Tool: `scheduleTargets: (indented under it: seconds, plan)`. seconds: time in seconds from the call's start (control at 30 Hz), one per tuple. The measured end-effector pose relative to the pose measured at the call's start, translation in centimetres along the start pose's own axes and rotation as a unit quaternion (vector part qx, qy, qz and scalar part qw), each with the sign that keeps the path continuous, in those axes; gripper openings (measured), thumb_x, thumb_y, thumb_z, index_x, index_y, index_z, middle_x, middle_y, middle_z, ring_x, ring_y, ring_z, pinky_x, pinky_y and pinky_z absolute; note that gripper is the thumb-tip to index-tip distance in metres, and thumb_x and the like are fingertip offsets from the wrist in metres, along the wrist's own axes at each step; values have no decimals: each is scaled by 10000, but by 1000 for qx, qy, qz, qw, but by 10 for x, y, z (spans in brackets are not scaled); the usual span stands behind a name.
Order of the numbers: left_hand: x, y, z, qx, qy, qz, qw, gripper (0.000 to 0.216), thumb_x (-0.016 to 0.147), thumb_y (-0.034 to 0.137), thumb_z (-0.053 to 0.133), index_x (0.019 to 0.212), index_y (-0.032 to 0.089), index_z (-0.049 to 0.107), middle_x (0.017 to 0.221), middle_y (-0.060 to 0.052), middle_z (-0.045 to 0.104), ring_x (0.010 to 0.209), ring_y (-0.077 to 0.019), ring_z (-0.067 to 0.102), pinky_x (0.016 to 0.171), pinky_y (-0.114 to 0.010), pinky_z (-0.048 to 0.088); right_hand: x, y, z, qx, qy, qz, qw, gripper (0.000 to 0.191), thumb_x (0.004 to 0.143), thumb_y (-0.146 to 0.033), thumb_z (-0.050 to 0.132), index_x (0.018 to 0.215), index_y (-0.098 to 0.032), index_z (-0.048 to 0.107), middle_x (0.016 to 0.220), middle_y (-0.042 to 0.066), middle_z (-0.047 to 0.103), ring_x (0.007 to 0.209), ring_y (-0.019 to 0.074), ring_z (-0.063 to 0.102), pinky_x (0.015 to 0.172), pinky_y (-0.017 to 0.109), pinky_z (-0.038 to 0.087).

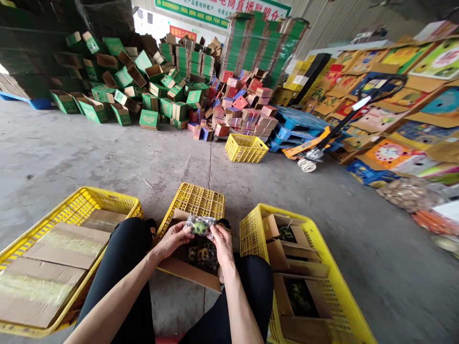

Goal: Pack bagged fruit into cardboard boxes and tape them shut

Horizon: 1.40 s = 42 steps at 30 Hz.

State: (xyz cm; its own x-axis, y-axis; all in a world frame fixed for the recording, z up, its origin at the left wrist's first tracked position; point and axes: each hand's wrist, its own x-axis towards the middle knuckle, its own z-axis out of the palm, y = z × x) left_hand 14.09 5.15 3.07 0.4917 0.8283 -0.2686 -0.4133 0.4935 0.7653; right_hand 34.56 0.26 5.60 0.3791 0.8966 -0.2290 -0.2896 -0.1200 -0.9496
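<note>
Between my hands is a small clear plastic packet (201, 226) with a green, black-spotted item inside; I cannot make out its kind. My left hand (175, 237) pinches the packet's left end, and my right hand (219, 236) grips its right end. Just below them an open cardboard box (193, 273) holds dark and yellowish items in shiny clear wrap. The box rests against a yellow plastic crate (201, 198) between my knees, its lattice side facing up. My right forearm and hand cover part of the box.
At left, a yellow crate (84, 195) holds taped cardboard boxes (60, 243). On the right, another yellow crate (315, 229) contains open cardboard boxes (283, 253). Farther off are a yellow crate (247, 149), a pallet jack (315, 148), blue pallets (297, 119) and piled green boxes (148, 119).
</note>
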Motion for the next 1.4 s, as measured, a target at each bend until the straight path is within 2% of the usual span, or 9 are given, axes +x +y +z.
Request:
scheduleTargets:
  seconds: [0.23, 0.37, 0.5, 0.7, 0.8, 0.93, 1.13, 1.3, 1.4]
  plan:
    - [3, -2, -6, 19, 17, 33, 999, 374, 704, 389, 992, 891, 171, 752, 851, -38, 773, 759, -183, 706, 714, -276, 501, -3, -8, 3, -51, -33, -22, 998, 483, 683, -642, 903, 910, -224, 815, 977, 66, 803, 928, 253, 744, 855, 375, 617]
    - [4, -1, -7, 15, 34, 42, 998, 359, 714, 395, 980, 867, 182, 735, 826, -18, 767, 756, -176, 702, 726, -281, 506, -9, -17, 5, -170, -57, -54, 982, 481, 807, -705, 781, 907, -238, 842, 869, 64, 793, 823, 256, 737, 654, 325, 588]
    - [4, -1, -7, 16, 40, 45, 998, 360, 712, 390, 980, 860, 182, 726, 830, -16, 767, 762, -173, 704, 731, -281, 512, -12, -17, 7, -140, -89, -35, 986, 483, 800, -691, 804, 955, -234, 829, 867, 49, 784, 667, 206, 734, 542, 282, 553]
    - [3, -2, -5, -13, 27, 11, 999, 493, 723, 393, 987, 1092, 198, 724, 1024, -55, 790, 921, -207, 758, 808, -288, 560, -9, -10, 5, -31, -70, -1, 997, 537, 684, -610, 932, 997, -185, 837, 951, 95, 824, 848, 258, 793, 862, 418, 654]
    - [4, -2, -4, -43, 19, -45, 998, 670, 790, 601, 895, 1299, 233, 660, 1175, -118, 779, 1016, -262, 783, 861, -345, 597, -10, -12, 4, -30, -68, -19, 997, 530, 689, -580, 937, 1051, -203, 848, 1099, 115, 826, 969, 296, 792, 973, 496, 632]
    - [4, -1, -4, -65, 25, -109, 992, 879, 865, 847, 632, 1484, 233, 516, 1127, -174, 788, 981, -313, 803, 814, -397, 628, -12, -17, 5, -59, -95, -59, 992, 425, 709, -534, 925, 1016, -247, 864, 1333, 120, 760, 1239, 358, 713, 1048, 527, 598]
    - [3, -3, -5, -43, 16, -26, 999, 684, 774, 407, 954, 1346, 226, 625, 1276, -117, 734, 945, -238, 787, 802, -328, 624, -10, -16, 7, -95, -133, -93, 982, 283, 746, -421, 884, 992, -281, 873, 1482, 91, 673, 1427, 350, 585, 1185, 500, 490]
    - [3, -4, -3, -61, 19, 27, 998, 756, 711, 354, 995, 1355, 214, 626, 1315, -132, 713, 1012, -249, 754, 830, -351, 622, -8, -13, 4, -87, -102, -78, 988, 244, 784, -433, 820, 968, -281, 872, 1341, 95, 759, 1357, 363, 638, 1098, 527, 556]
    - [2, -2, -1, -64, 26, 38, 997, 763, 683, 329, 1008, 1339, 231, 632, 1353, -124, 701, 1099, -272, 735, 911, -383, 612, -10, -23, 2, -124, -67, -132, 981, 249, 867, -464, 746, 999, -293, 869, 1336, 82, 762, 1334, 345, 651, 1139, 524, 523]
